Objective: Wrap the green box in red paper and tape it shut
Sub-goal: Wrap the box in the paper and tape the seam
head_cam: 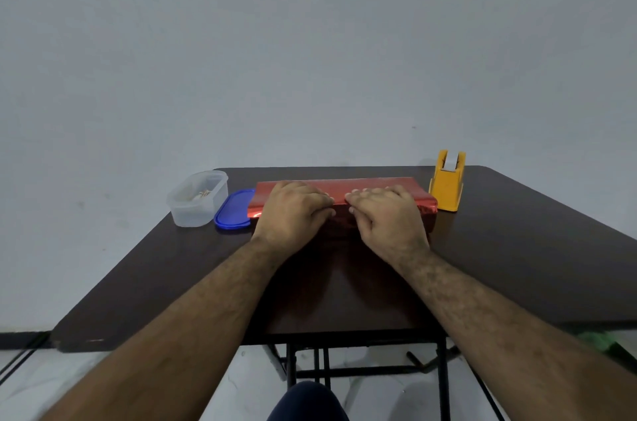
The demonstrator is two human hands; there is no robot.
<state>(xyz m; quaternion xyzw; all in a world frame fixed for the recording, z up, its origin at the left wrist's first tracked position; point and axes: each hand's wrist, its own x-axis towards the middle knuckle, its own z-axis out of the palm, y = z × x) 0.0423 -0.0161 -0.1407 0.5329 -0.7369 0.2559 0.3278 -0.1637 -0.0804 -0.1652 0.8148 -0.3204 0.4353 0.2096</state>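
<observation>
Table (517,248): red paper (379,186) lengthwise left-right.

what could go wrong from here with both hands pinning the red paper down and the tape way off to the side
1. Both the left hand and right hand press the red paper flat. Reaching for the yellow tape dispenser frees one hand, so the fold may spring open.
2. The paper looks glossy, so it might slide under the fingers.
3. The paper's left end sits against the blue lid and may catch on it or push it.
</observation>
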